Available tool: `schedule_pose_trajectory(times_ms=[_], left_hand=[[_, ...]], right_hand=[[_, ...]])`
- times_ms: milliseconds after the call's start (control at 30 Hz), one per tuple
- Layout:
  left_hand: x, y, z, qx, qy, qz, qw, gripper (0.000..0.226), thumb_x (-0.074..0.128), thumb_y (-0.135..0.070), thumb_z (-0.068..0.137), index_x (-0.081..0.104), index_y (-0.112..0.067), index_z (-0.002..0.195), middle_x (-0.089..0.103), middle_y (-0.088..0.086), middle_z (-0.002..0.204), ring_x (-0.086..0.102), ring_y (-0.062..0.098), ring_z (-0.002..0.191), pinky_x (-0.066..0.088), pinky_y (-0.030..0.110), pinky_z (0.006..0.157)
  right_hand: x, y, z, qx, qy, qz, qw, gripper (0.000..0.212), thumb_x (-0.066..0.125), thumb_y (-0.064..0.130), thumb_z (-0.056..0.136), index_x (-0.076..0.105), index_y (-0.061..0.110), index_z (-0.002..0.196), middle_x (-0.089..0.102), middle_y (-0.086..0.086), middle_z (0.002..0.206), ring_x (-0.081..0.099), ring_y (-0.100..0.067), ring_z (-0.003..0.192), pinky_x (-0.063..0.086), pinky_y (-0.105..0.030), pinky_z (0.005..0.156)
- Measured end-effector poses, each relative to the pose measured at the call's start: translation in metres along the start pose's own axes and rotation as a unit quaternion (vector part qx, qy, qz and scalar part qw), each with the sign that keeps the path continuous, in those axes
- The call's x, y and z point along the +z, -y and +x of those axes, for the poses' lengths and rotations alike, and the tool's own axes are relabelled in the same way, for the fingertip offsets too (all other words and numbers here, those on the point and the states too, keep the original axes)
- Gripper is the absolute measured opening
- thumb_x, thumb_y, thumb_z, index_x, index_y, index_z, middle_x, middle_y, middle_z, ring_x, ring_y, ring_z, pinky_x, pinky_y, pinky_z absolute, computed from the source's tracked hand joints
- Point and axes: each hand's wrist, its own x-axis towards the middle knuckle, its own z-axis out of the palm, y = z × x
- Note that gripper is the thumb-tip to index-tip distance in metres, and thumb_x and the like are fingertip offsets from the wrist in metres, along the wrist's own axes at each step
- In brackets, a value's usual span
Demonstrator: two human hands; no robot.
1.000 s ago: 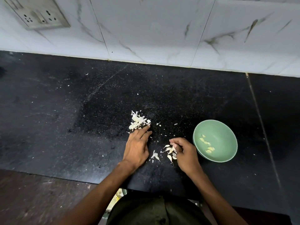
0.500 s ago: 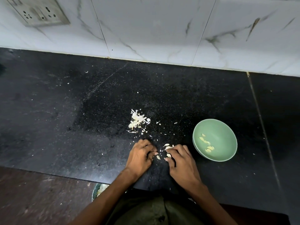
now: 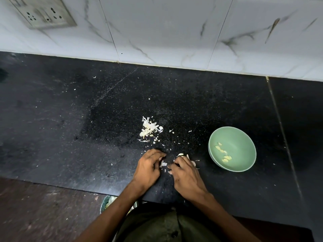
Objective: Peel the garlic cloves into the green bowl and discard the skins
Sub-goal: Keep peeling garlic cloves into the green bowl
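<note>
1. Low in the middle of the frame, the left hand [image 3: 148,167] and the right hand [image 3: 186,173] lay knuckles-up on the black counter [image 3: 70,137], close together but not touching.
2. Both hands had their fingers curled inward toward the gap between them, where a few pale, papery scraps [image 3: 164,164] lay on the stone. Whether either hand actually pinched a scrap or a clove could not be told; the fingertips were tucked under and hidden.
3. More thin curled flakes [image 3: 181,155] peeked out just above the right hand's knuckles.
4. Above the hands, near the frame's centre, sat a small heap of garlic skins [image 3: 148,129], white, crinkled and feathery, with stray slivers scattered around it.
5. To the right of the hands stood the green bowl [image 3: 244,137], round, smooth and matte, holding several peeled cloves [image 3: 224,154], pale yellow and glossy, on its inner slope.
6. The counter was a polished dark slab, finely speckled, with a thin seam running down its right side.
7. Across the top of the frame ran white marble-look tiles [image 3: 166,28] with grey veins, and a rectangular socket plate [image 3: 42,13] sat at the upper left.
8. At the bottom edge, an olive garment [image 3: 166,227] with a dark button showed.
</note>
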Motion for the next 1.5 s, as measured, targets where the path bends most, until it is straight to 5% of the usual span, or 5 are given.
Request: schedule_pose_trajectory(times_ms=[167,533,800,1133,1500], left_hand=[[0.000,0.001,-0.006,0.028,0.045,0.045,0.998,0.023,0.077,-0.015,0.082,0.075,-0.013,0.106,0.059,-0.001,0.107,0.055,0.017,0.098,0.044,0.020,0.088],[-0.017,0.008,0.032,-0.028,-0.034,0.078,0.996,0.037,0.062,0.022,0.073,0.074,-0.001,0.099,0.066,0.008,0.097,0.063,0.026,0.090,0.055,0.034,0.079],[-0.027,0.005,0.045,-0.075,-0.120,0.065,0.988,0.018,0.073,0.003,0.084,0.075,-0.005,0.100,0.067,0.006,0.091,0.064,0.025,0.077,0.057,0.037,0.070],[-0.034,-0.032,0.053,-0.078,-0.090,-0.109,0.987,0.049,0.065,0.022,0.072,0.076,-0.010,0.107,0.074,-0.002,0.100,0.068,0.007,0.090,0.055,0.022,0.084],[-0.043,-0.077,0.058,-0.264,-0.060,-0.522,0.809,0.023,0.080,-0.007,0.068,0.072,-0.001,0.089,0.073,0.015,0.077,0.069,0.019,0.065,0.057,0.022,0.061]], right_hand=[[0.005,-0.003,0.000,0.026,0.000,-0.010,1.000,0.029,0.073,-0.001,0.073,0.069,0.019,0.094,0.054,0.002,0.094,0.057,-0.020,0.089,0.048,-0.032,0.076],[-0.003,0.001,-0.002,0.080,-0.067,0.127,0.986,0.028,0.068,-0.008,0.085,0.072,0.014,0.100,0.061,0.003,0.100,0.068,-0.017,0.083,0.059,-0.038,0.071],[-0.030,0.008,0.020,0.273,-0.140,0.369,0.877,0.025,0.084,-0.003,0.079,0.075,0.020,0.085,0.075,0.008,0.077,0.071,-0.001,0.073,0.055,-0.017,0.070],[-0.068,0.015,0.062,0.314,-0.136,0.517,0.784,0.018,0.083,-0.007,0.079,0.072,-0.001,0.092,0.076,-0.011,0.084,0.075,-0.017,0.071,0.054,-0.020,0.055],[-0.079,0.024,0.072,0.246,-0.077,0.579,0.773,0.018,0.066,-0.012,0.090,0.063,0.004,0.098,0.071,-0.002,0.080,0.069,-0.011,0.069,0.054,-0.021,0.060]])
